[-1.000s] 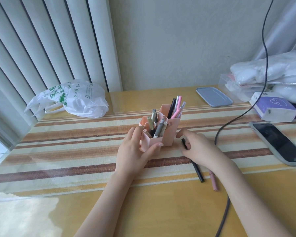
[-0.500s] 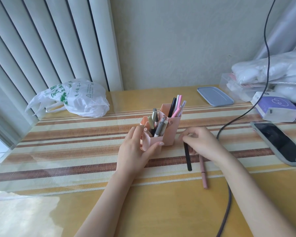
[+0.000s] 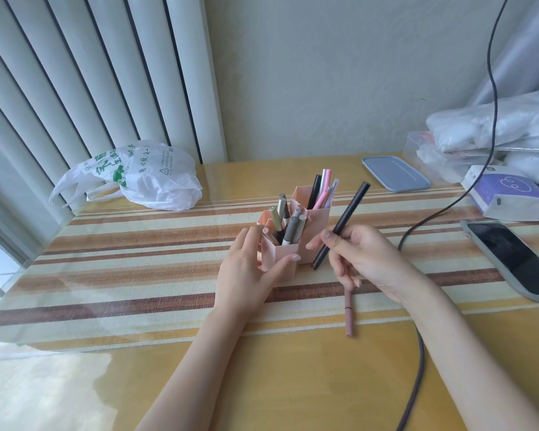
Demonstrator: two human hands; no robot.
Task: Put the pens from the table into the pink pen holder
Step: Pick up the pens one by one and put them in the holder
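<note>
The pink pen holder (image 3: 316, 237) stands mid-table on the striped mat, with several pens upright in its compartments. My left hand (image 3: 246, 272) wraps around its front left compartment, thumb on the front wall. Just right of the holder, my right hand (image 3: 361, 253) grips a black pen (image 3: 349, 213) near its lower third; the pen tilts up and to the right, clear of the table. A dusty pink pen (image 3: 349, 309) lies below that hand, its upper end hidden under the fingers, so I cannot tell whether the hand holds it too.
A white plastic bag (image 3: 143, 178) lies at the back left. A grey-blue lid (image 3: 395, 173), a purple tissue pack (image 3: 507, 194), a phone (image 3: 517, 259) and stacked white bags (image 3: 492, 126) crowd the right. A dark cable (image 3: 417, 359) runs down past my right forearm.
My right hand has lifted the black pen off the table and swung it upright beside the holder. The pink pen shifted left with it. My left hand has stayed on the holder.
</note>
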